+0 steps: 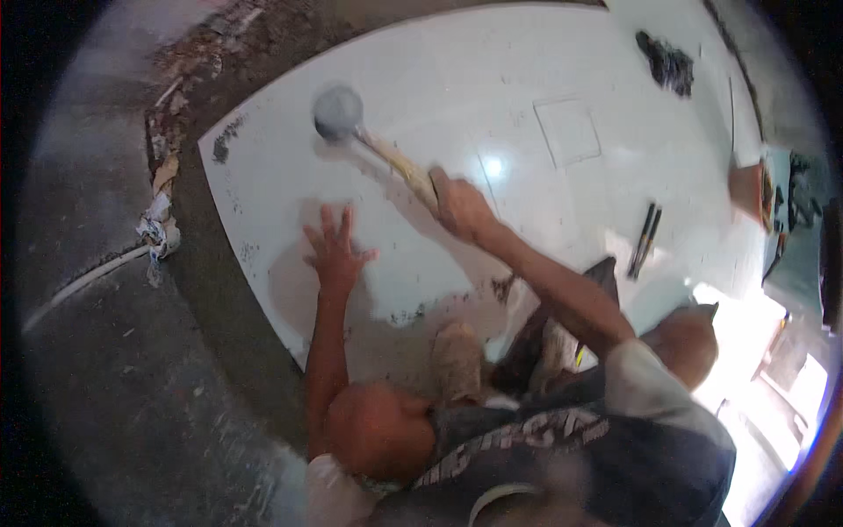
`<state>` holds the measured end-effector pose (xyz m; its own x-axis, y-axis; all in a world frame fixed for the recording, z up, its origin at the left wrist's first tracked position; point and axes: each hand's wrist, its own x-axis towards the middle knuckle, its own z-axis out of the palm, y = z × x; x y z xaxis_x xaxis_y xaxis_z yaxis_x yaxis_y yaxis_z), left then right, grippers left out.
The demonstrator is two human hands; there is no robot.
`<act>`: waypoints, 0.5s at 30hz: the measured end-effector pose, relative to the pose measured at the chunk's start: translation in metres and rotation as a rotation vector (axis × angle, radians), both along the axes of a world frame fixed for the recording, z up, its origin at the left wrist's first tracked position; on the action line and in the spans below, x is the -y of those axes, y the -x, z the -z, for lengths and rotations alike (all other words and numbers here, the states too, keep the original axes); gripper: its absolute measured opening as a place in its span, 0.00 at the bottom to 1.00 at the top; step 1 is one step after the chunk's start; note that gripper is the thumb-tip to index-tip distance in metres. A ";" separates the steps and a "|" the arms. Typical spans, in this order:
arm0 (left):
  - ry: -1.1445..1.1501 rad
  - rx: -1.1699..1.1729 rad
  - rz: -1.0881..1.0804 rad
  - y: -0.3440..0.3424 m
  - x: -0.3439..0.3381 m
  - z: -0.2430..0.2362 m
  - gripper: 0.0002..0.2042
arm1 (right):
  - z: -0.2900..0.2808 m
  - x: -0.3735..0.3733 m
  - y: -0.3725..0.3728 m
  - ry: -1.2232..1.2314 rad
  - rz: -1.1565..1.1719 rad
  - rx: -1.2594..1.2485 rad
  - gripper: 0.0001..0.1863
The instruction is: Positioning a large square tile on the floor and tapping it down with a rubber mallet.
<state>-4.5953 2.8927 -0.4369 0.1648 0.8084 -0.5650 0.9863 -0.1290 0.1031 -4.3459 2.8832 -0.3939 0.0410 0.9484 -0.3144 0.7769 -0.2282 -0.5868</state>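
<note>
My right hand (463, 207) grips a mallet by its pale wooden handle (404, 167). The mallet's round grey head (338, 114) is blurred and hangs over the far left part of white, glossy floor tiles (421, 97). Nearer to me, my left hand (336, 255) has its fingers spread, palm toward the tiles. A shadow lies around it, and I cannot tell whether it presses on the surface. Dark crumbs of mortar (408, 312) speckle the tiles near my left forearm and along the left edge.
Rough mortar (206, 246) borders the tiles on the left, beside a grey concrete floor (105, 395). A pale pipe (88, 281) ends in a wrapped bundle (158, 228). Rightward lie two dark rod-like tools (645, 241), a black crumpled piece (665, 63) and an orange-brown bucket (748, 191).
</note>
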 end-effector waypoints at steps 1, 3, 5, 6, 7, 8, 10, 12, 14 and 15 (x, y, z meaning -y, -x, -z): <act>-0.074 0.051 0.002 0.010 0.002 -0.006 0.50 | -0.024 0.001 0.011 0.008 0.001 -0.011 0.20; -0.185 0.108 -0.016 0.001 -0.020 0.001 0.51 | -0.064 -0.038 0.004 -0.148 0.088 -0.273 0.19; -0.149 0.087 0.015 -0.001 -0.010 0.002 0.51 | -0.066 -0.038 0.000 -0.204 0.111 -0.308 0.18; -0.153 0.091 0.014 -0.002 -0.011 0.005 0.51 | -0.058 -0.038 -0.005 -0.217 0.122 -0.261 0.19; -0.160 0.102 0.030 -0.002 -0.010 0.008 0.50 | -0.049 -0.038 -0.012 -0.232 0.132 -0.216 0.20; -0.172 0.109 0.043 -0.002 -0.011 0.005 0.50 | -0.031 -0.034 -0.027 -0.120 0.110 -0.155 0.22; -0.135 0.090 0.022 -0.020 -0.011 -0.001 0.50 | 0.006 -0.026 -0.055 0.019 0.060 -0.026 0.22; -0.104 0.045 -0.014 -0.019 -0.018 -0.003 0.51 | 0.019 -0.030 -0.046 0.162 -0.013 0.098 0.23; -0.127 0.078 0.008 0.002 -0.005 -0.002 0.51 | 0.005 -0.035 -0.025 0.201 -0.071 0.154 0.23; -0.157 0.061 -0.023 0.022 -0.006 0.007 0.51 | 0.015 -0.017 -0.015 0.159 -0.068 0.141 0.24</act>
